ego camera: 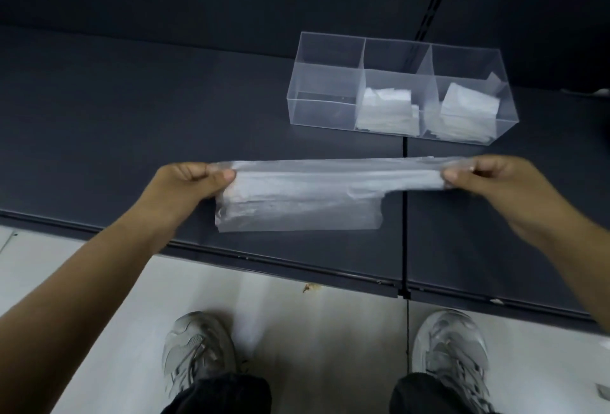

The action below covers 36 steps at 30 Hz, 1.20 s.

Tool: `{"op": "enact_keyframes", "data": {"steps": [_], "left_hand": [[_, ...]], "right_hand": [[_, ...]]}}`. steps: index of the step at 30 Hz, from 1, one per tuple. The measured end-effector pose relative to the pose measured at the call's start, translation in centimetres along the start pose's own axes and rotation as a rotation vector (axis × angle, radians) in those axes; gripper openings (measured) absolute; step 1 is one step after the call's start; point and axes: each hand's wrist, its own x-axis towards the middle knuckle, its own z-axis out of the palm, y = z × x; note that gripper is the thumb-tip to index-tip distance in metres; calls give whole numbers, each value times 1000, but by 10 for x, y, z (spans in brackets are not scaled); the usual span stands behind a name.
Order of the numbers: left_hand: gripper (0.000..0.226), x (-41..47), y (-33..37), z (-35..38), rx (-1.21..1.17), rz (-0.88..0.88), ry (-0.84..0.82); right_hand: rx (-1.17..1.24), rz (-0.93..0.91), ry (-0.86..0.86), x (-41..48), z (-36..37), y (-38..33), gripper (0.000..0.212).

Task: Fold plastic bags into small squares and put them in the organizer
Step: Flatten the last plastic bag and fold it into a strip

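A translucent plastic bag (307,195) is stretched sideways into a long strip above the dark shelf (99,123). My left hand (191,182) pinches its left end and my right hand (488,179) pinches its right end. The bag's lower flap hangs down on the left half. Behind it stands a clear three-compartment organizer (325,50). Folded white bags fill its middle compartment (386,110) and its right compartment (465,113); the left compartment holds nothing.
The shelf's front edge (264,258) runs across below the bag, with a vertical seam (405,215) dividing two panels. A dark back wall rises behind the organizer. Below the edge lies pale floor with my two grey shoes (198,347).
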Motion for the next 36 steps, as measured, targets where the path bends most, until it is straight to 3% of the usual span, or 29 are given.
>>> {"op": "enact_keyframes", "data": {"steps": [6, 11, 13, 16, 18, 20, 22, 24, 26, 28, 31, 36], "left_hand": [[28, 44, -17, 15, 281, 5, 222], [21, 45, -16, 21, 432, 62, 269], [19, 39, -13, 24, 529, 95, 365], [18, 24, -9, 36, 721, 477, 500], [24, 15, -11, 49, 857, 690, 323], [46, 8, -20, 59, 980, 655, 76], [66, 1, -30, 63, 1090, 561, -50], [76, -7, -39, 67, 1140, 517, -78], [79, -17, -41, 74, 1143, 510, -63], [76, -27, -40, 81, 1128, 507, -48], [75, -32, -40, 85, 1159, 500, -46], [95, -30, -42, 73, 1143, 454, -14]], "right_hand": [[-257, 60, 196, 41, 23, 20, 12], [-370, 75, 244, 50, 24, 24, 17], [-397, 82, 244, 52, 24, 24, 18], [-415, 115, 215, 53, 24, 20, 17], [-439, 156, 194, 50, 24, 14, 16], [-525, 131, 227, 42, 29, 3, 28], [-622, -66, 309, 27, 49, -12, 32], [-661, -337, 285, 8, 87, -32, 29], [-702, -521, 77, -8, 135, -45, 34], [-744, -594, -167, -20, 178, -44, 45], [-892, -559, -291, -18, 204, -22, 58], [-1138, -446, -178, 12, 153, 15, 79]]}}
